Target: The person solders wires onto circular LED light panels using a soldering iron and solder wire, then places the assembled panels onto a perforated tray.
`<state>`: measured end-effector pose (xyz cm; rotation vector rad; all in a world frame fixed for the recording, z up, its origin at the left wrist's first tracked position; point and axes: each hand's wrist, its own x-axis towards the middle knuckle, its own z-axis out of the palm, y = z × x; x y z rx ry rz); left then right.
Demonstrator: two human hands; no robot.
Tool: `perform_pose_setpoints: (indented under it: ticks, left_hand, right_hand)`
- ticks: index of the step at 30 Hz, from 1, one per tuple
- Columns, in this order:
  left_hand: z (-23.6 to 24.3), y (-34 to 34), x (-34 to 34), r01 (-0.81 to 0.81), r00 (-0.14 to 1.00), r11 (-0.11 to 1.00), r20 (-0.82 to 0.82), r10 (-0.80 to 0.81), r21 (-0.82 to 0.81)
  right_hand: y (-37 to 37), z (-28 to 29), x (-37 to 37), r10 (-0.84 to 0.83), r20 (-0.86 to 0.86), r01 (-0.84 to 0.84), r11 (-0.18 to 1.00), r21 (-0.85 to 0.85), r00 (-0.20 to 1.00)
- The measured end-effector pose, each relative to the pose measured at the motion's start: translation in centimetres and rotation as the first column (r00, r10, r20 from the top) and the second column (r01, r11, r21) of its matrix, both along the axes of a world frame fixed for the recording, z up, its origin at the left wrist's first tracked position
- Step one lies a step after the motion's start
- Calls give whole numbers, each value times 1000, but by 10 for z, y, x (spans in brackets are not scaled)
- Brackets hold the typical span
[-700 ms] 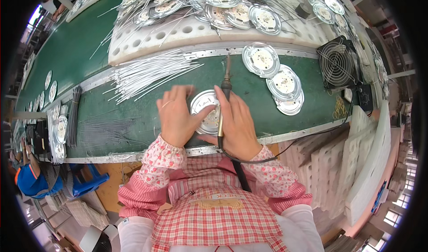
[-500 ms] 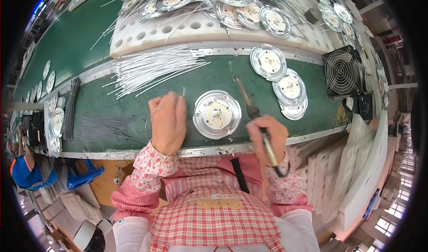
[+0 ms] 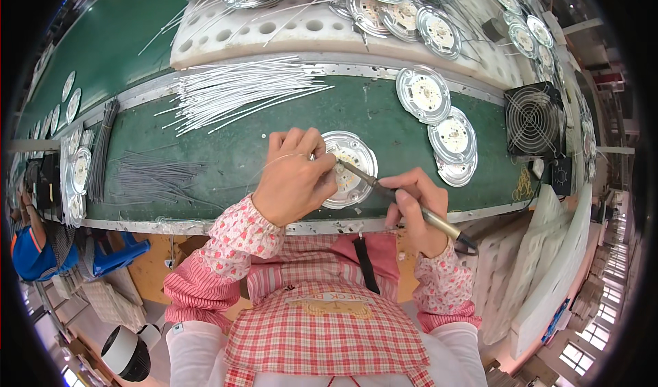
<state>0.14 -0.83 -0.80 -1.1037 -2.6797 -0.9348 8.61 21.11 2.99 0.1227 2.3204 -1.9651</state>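
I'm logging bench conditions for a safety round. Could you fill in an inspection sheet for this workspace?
Surface: green bench top, specked with small debris.
Job's things: round metal disc lies flat; soldering iron reaches over it, tip contact unclear.
Clutter: white wires and grey wires spread loosely; three overlapping discs to the right.
Hands: left hand curled over the disc's left side, contents hidden; right hand grips the iron.
Cables: iron's cord shows briefly behind the handle; its further route is unclear.
Surroundings: white perforated board heaped with discs beyond; black fan right; person in blue far left.
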Motion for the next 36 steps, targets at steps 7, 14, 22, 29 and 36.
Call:
perform_pose_setpoints:
  ticks: [7, 14, 22, 29, 36]
  left_hand:
    - [0, 4, 1, -31, 999, 999, -25, 30, -21]
    - [-3, 9, 2, -74, 997, 997, -21, 73, -8]
    - [1, -6, 11, -64, 997, 997, 43, 62, 50]
    - [-3, -16, 15, 51, 960, 981, -261, -99, -185]
    - [-3, -17, 15, 78, 930, 974, -337, -148, -213]
  right_hand:
    - [15, -2, -9, 81, 51, -78, 996, -48, 995]
    - [16, -16, -1, 119, -95, -119, 993, 12, 988]
    - [17, -21, 1, 98, -41, -99, 995, -6, 994]
    - [8, -19, 11, 26, -44, -28, 999, -46, 999]
    - [7, -14, 20, 23, -34, -22, 999, 40, 999]
